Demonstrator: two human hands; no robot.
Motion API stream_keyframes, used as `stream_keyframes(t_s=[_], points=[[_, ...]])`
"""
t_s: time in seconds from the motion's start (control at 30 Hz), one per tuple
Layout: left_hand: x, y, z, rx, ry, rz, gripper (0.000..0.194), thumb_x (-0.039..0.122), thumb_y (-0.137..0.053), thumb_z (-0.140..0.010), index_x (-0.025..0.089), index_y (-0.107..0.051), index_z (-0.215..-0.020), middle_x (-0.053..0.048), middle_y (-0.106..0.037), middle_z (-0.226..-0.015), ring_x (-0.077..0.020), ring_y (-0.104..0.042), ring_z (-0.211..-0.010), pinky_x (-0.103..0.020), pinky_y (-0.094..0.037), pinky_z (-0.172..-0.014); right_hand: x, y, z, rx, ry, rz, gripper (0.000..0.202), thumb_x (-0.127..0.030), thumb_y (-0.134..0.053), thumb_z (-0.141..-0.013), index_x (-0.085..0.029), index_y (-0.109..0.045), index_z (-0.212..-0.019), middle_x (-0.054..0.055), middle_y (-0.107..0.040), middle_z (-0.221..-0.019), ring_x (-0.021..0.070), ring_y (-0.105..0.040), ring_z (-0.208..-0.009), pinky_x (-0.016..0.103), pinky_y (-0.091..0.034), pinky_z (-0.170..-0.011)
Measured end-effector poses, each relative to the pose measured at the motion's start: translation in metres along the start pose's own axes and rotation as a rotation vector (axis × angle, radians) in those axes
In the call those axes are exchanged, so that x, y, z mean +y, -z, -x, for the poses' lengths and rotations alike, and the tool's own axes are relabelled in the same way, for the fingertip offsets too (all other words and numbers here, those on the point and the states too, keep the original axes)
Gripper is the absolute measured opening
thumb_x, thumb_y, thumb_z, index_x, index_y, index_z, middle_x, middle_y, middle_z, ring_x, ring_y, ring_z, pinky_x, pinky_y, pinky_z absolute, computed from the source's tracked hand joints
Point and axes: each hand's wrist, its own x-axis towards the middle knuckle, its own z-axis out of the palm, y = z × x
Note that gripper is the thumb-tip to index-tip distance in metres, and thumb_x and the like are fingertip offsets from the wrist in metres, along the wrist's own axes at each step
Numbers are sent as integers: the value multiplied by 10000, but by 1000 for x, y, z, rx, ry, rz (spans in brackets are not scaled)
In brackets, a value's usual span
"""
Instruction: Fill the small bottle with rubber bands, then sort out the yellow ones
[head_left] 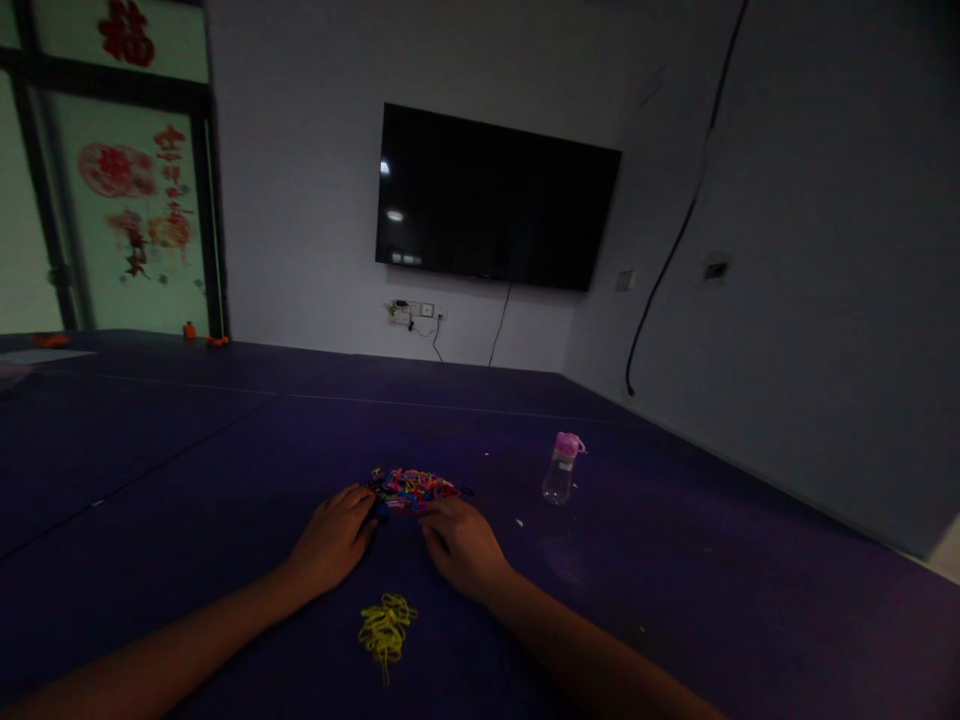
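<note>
My left hand [337, 535] rests at the near left edge of a low heap of thin, stretchy-looking bands [414, 487], and my right hand [466, 545] rests at its near right edge. The heap is a loose tangle of little loops in pink, red, blue, yellow and black, spread on a smooth purple surface [225, 510] with straight seams. Both my hands are half open, palms down, fingers loosely bent toward the bands; in this dim light I cannot tell whether either has hold of any.

Nearer me than the heap lies a stringy clump of yellow bands [387, 628], its strands looping over one another and one tail trailing out. Just beside the heap's right end is a single dark loop [467, 491]. Farther right of the heap, well apart, stands a clear, round-bottomed bottle [558, 482] with a pink cap [568, 444]. Beyond the heap, a flat, glossy black screen [495, 195] hangs on the pale wall [300, 200].
</note>
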Motion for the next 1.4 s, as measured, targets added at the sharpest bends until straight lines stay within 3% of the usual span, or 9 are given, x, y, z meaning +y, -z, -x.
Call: stream_keyframes(t_s=[0.5, 0.7, 0.83, 1.2, 1.4], points=[[13, 13, -4, 68, -66, 144, 290, 177, -466, -873, 186, -619, -1120, -89, -647, -1056, -231, -608, -974, -407, -501, -862, -5, 2, 0, -17, -42, 3, 227, -121, -489, -854, -184, -681, -958, 73, -676, -1043, 194, -609, -984, 332, -467, -886], [22, 18, -4, 127, -236, 211, 318, 128, -446, -879, 211, -605, -1142, -73, -652, -1047, -211, -598, -978, -395, -498, -863, -5, 1, 2, -46, 32, 17, 324, -157, -473, -874, -207, -622, -1157, 81, -551, -1311, 202, -557, -1127, 345, -448, -954], [27, 23, -3, 76, -362, 246, 331, 99, -456, -872, 204, -592, -1155, -77, -650, -1072, -211, -584, -1020, -389, -492, -876, -7, 2, 3, -100, 123, 23, 334, -173, -438, -895, -218, -603, -1182, 55, -486, -1389, 198, -536, -1163, 347, -443, -966], [24, 20, -3, 42, -401, 236, 255, 155, -446, -915, 201, -602, -1111, -77, -658, -1077, -205, -593, -1006, -379, -480, -861, -6, -1, 1, -29, 206, 8, 268, -143, -430, -894, -169, -634, -1067, 88, -655, -1106, 176, -609, -985, 296, -478, -875], [22, 22, -5, 111, -199, 136, 264, 192, -404, -922, 213, -620, -1073, -62, -677, -1010, -212, -604, -948, -396, -465, -837, -9, 2, 3, 56, 323, -29, 231, -146, -417, -881, -170, -641, -934, 87, -681, -956, 160, -626, -839, 274, -497, -758]])
